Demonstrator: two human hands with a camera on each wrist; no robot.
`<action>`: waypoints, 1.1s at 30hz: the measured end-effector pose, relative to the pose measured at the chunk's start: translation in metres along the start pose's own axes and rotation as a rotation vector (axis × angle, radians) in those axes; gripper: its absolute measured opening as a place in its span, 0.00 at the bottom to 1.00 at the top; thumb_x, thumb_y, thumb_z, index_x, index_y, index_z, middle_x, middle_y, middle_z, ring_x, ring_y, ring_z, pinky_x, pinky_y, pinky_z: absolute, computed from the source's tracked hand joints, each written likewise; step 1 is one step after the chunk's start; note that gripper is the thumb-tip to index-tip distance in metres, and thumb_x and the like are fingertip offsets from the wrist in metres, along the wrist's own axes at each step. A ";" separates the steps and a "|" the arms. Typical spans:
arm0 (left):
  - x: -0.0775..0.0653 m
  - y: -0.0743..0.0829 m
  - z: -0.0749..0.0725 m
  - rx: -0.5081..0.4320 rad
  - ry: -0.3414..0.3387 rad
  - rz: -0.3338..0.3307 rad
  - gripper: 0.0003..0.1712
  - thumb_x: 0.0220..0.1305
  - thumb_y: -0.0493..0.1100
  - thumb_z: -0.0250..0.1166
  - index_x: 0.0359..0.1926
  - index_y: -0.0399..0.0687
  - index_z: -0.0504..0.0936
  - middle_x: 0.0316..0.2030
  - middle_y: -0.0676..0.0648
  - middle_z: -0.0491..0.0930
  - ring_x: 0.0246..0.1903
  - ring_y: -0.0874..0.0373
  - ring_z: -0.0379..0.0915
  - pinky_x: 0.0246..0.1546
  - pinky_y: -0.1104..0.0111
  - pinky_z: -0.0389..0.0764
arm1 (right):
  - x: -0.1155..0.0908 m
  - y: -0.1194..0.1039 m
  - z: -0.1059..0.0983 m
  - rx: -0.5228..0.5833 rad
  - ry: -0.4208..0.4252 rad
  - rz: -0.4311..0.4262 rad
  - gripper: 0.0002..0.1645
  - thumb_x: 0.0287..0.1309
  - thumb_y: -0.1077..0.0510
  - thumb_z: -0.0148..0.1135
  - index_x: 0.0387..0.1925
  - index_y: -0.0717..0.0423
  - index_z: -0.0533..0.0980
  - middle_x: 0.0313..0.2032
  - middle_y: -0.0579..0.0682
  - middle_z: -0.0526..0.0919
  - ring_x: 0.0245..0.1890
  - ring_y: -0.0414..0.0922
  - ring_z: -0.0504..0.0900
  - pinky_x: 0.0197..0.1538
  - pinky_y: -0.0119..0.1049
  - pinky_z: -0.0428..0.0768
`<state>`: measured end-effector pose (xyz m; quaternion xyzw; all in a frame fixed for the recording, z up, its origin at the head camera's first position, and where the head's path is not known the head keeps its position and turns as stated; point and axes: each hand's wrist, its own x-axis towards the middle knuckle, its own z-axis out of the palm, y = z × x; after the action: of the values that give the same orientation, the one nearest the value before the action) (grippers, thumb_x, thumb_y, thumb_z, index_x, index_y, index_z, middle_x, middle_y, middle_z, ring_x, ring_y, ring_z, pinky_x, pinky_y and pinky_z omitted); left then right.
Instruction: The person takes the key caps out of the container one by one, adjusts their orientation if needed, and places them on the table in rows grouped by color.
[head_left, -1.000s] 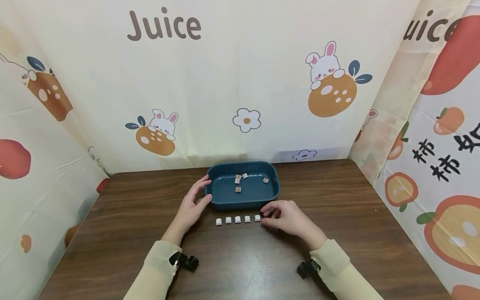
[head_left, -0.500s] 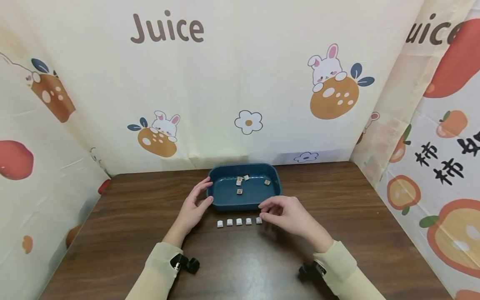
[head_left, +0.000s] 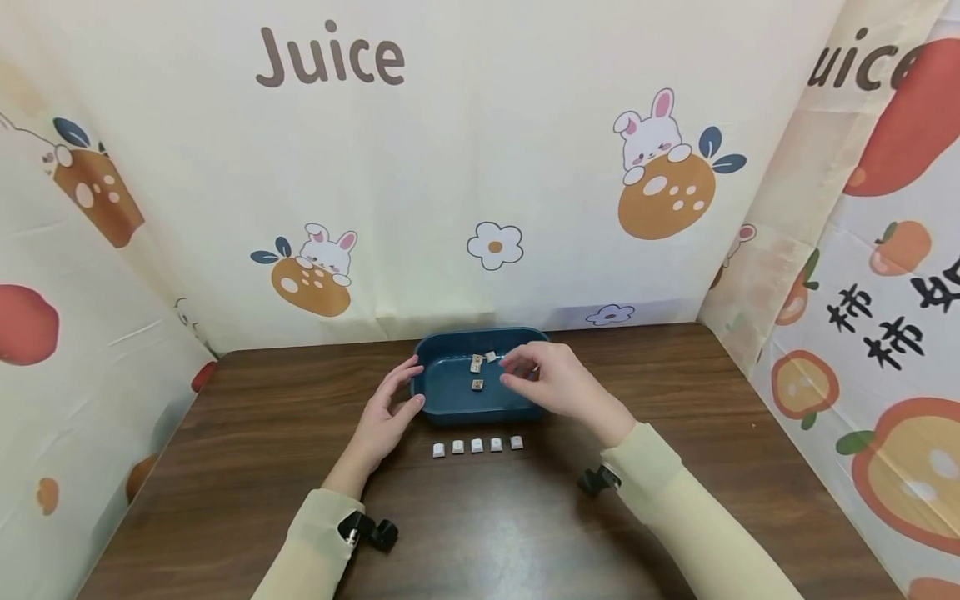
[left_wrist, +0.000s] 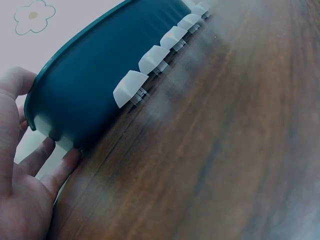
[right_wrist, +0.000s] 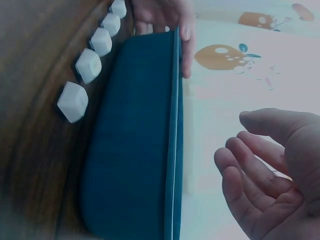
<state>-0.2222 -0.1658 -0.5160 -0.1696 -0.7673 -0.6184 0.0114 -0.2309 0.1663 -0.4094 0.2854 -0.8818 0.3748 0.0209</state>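
Observation:
A row of several white keycaps (head_left: pixel 477 446) lies along the near side of a dark blue tray (head_left: pixel 480 414). In the left wrist view, short stems show under the keycaps (left_wrist: pixel 131 87). My left hand (head_left: pixel 381 421) touches the tray's left end with spread fingers. Over the right part of the tray hovers my right hand (head_left: pixel 558 383), its fingers loosely bent. The right wrist view shows nothing between the thumb and fingers of that right hand (right_wrist: pixel 270 170), which is above the tray rim. Several small light pieces with darker faces (head_left: pixel 477 385) lie inside the tray.
The tray stands on a brown wooden table (head_left: pixel 480 525), near its back edge. Behind it hangs a printed cloth (head_left: pixel 420 167), with more cloth at both sides.
My right hand has left the rightmost keycap and moved up and forward over the tray. That keycap stays in the row. The left hand keeps its place at the tray.

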 end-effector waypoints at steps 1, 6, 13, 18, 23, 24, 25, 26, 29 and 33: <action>0.000 0.000 0.000 -0.003 0.000 -0.001 0.28 0.81 0.37 0.64 0.77 0.39 0.73 0.84 0.49 0.61 0.81 0.41 0.58 0.65 0.78 0.74 | 0.005 0.001 0.000 -0.008 -0.003 0.001 0.12 0.70 0.57 0.76 0.51 0.54 0.89 0.44 0.45 0.91 0.41 0.39 0.87 0.47 0.45 0.89; 0.001 0.001 0.001 -0.003 -0.003 -0.001 0.28 0.81 0.35 0.64 0.77 0.39 0.73 0.84 0.49 0.61 0.81 0.40 0.58 0.65 0.78 0.74 | 0.028 0.004 0.005 -0.043 -0.009 0.007 0.13 0.70 0.57 0.75 0.52 0.57 0.88 0.45 0.48 0.91 0.42 0.42 0.88 0.49 0.47 0.89; 0.001 0.002 -0.001 0.014 0.004 -0.009 0.28 0.82 0.39 0.65 0.77 0.41 0.73 0.84 0.50 0.61 0.81 0.41 0.59 0.65 0.77 0.74 | 0.056 0.008 0.017 -0.030 -0.035 0.043 0.15 0.71 0.55 0.75 0.54 0.58 0.87 0.45 0.47 0.91 0.45 0.44 0.88 0.50 0.43 0.88; 0.001 0.001 0.000 0.003 0.004 -0.012 0.28 0.82 0.38 0.64 0.77 0.41 0.73 0.84 0.50 0.61 0.81 0.41 0.59 0.66 0.76 0.74 | 0.076 0.019 0.024 -0.061 -0.057 0.113 0.20 0.73 0.53 0.73 0.59 0.59 0.86 0.53 0.53 0.90 0.53 0.51 0.88 0.59 0.49 0.86; 0.000 0.000 0.000 -0.005 0.007 -0.013 0.28 0.81 0.38 0.64 0.77 0.40 0.73 0.84 0.50 0.62 0.81 0.42 0.58 0.67 0.75 0.74 | 0.088 0.029 0.035 -0.075 -0.080 0.152 0.20 0.73 0.53 0.72 0.61 0.58 0.85 0.56 0.55 0.88 0.56 0.53 0.86 0.62 0.50 0.84; 0.000 0.000 0.000 -0.007 0.008 -0.012 0.28 0.81 0.38 0.64 0.77 0.40 0.73 0.84 0.50 0.62 0.81 0.42 0.58 0.67 0.76 0.74 | 0.090 0.031 0.038 -0.077 -0.084 0.157 0.20 0.74 0.53 0.72 0.61 0.57 0.85 0.56 0.55 0.88 0.57 0.52 0.86 0.62 0.50 0.84; 0.000 0.000 0.000 -0.009 0.010 -0.012 0.28 0.81 0.38 0.64 0.77 0.40 0.73 0.84 0.50 0.62 0.81 0.41 0.58 0.66 0.77 0.74 | 0.091 0.032 0.041 -0.079 -0.087 0.163 0.20 0.74 0.53 0.72 0.61 0.57 0.86 0.56 0.54 0.88 0.57 0.52 0.85 0.63 0.49 0.83; 0.000 0.000 0.000 -0.012 0.010 -0.011 0.28 0.81 0.38 0.64 0.77 0.40 0.73 0.84 0.49 0.62 0.81 0.41 0.58 0.66 0.77 0.74 | 0.091 0.034 0.043 -0.079 -0.090 0.169 0.20 0.74 0.53 0.72 0.61 0.57 0.86 0.56 0.54 0.88 0.57 0.52 0.85 0.63 0.49 0.83; 0.000 0.000 0.000 -0.017 0.010 -0.009 0.28 0.81 0.38 0.65 0.77 0.39 0.73 0.84 0.49 0.62 0.81 0.41 0.58 0.65 0.78 0.74 | 0.090 0.039 0.049 -0.074 -0.096 0.172 0.19 0.74 0.53 0.72 0.60 0.57 0.86 0.56 0.54 0.88 0.58 0.51 0.85 0.64 0.49 0.83; 0.001 0.000 -0.001 -0.020 0.008 -0.005 0.28 0.81 0.38 0.65 0.77 0.39 0.73 0.84 0.49 0.62 0.81 0.41 0.59 0.65 0.78 0.75 | 0.086 0.045 0.056 -0.065 -0.110 0.173 0.19 0.73 0.54 0.73 0.60 0.57 0.87 0.57 0.54 0.88 0.58 0.52 0.85 0.64 0.50 0.84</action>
<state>-0.2229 -0.1663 -0.5157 -0.1653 -0.7615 -0.6266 0.0110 -0.3167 0.1116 -0.4575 0.2277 -0.9147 0.3299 -0.0505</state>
